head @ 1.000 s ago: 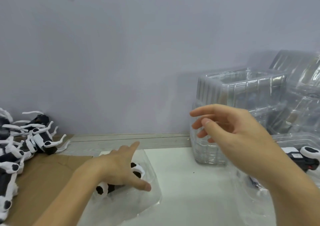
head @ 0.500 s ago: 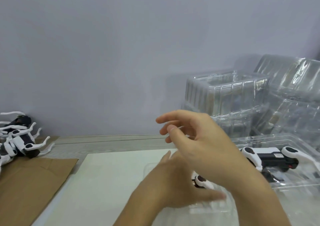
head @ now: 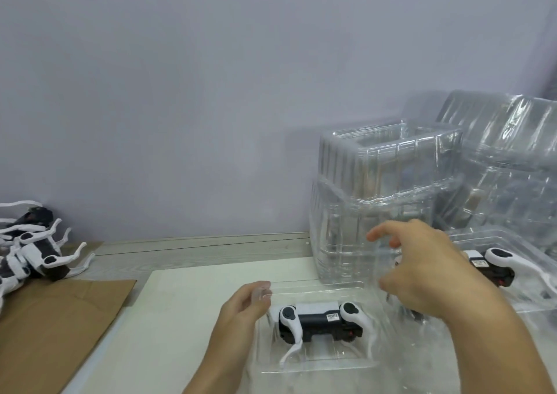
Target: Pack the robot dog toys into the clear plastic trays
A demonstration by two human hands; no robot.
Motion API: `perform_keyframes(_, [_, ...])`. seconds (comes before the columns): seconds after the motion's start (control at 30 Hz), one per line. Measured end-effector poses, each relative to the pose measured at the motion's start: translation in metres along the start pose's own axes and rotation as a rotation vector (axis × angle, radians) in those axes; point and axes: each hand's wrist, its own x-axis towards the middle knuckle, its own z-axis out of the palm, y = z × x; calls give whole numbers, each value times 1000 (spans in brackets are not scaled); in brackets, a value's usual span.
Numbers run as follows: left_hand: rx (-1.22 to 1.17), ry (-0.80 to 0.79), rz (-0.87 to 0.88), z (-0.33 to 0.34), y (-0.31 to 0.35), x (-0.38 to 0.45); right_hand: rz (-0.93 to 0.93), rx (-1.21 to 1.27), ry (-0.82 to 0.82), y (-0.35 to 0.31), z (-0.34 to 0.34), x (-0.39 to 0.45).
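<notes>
The left hand (head: 241, 306) is pinching the near tray (head: 316, 363) by its left edge, steadying it; the robot dog toy (head: 319, 322) is lying inside. The right hand (head: 422, 276), fingers spread, is reaching toward the tray stack (head: 376, 197).

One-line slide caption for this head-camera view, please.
Left hand grips the clear plastic tray holding a robot dog toy while the right hand hovers near the tray stack.

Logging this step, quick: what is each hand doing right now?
Left hand: grips the left rim of the front clear tray.
Right hand: open, fingers spread, holding nothing.
</notes>
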Motion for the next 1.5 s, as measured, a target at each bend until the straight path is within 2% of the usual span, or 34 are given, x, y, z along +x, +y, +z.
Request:
perform_keyframes(0.17, [-121, 69, -6, 12, 0, 4, 40, 151, 21, 8, -1, 2])
perform_keyframes(0.3, [-164, 95, 7, 23, -2, 9, 43, 120, 79, 13, -2, 3])
perform_keyframes(0.8, [-54, -56, 60, 110, 9, -9, 232, 187, 331, 41, -8, 10])
perform_keyframes(0.97, [-4, -85, 43, 111, 16, -10, 239, 247, 379, 42, -5, 12])
perform_keyframes(1.03, [87, -60, 124, 102, 22, -8, 220, 252, 415, 40, -3, 15])
perform_keyframes(1.17, [279, 8, 473, 88, 66, -1, 62, 385, 543, 23, 7, 20])
perform_keyframes(1.33, [627, -16, 1029, 105, 159, 11, 14, 838, 409, 7, 32, 33])
perform_keyframes(1.4, [880, -71, 1106, 122, 185, 16, 56, 1068, 372, 7, 38, 38])
perform_keyframes(1.5, [1321, -137, 1056, 144, 204, 25, 109, 1355, 324, 7, 41, 41])
